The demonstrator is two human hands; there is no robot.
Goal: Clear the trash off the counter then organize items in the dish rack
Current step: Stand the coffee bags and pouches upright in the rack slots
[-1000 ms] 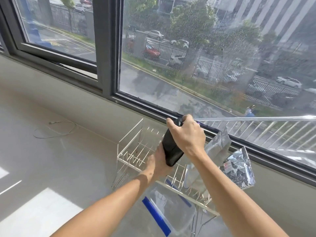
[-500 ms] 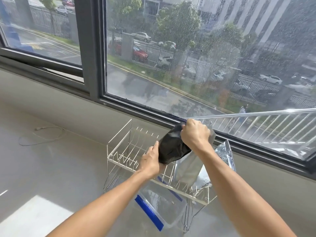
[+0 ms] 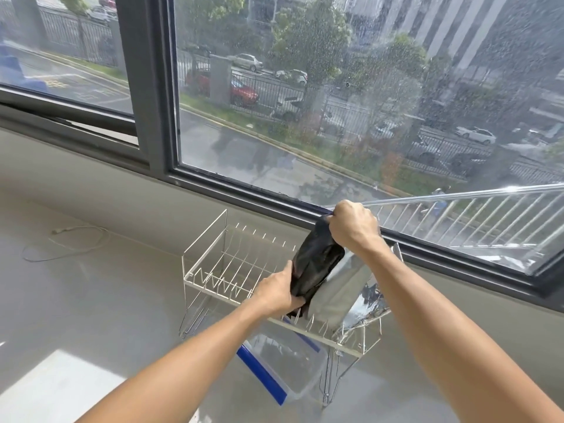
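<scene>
Both hands are on a black pouch (image 3: 316, 267): the right hand (image 3: 354, 228) has its fingers curled tight around the top end, the left hand (image 3: 279, 293) pinches the lower end. Both forearms reach in from the bottom. The pouch is tilted over the dish rack (image 3: 213, 254) near the table's back edge, with silver foil bags (image 3: 351, 288) right behind it. A clear blue-strip bag (image 3: 274, 367) lies under the rack, and a white cable (image 3: 70, 239) sits far left.
</scene>
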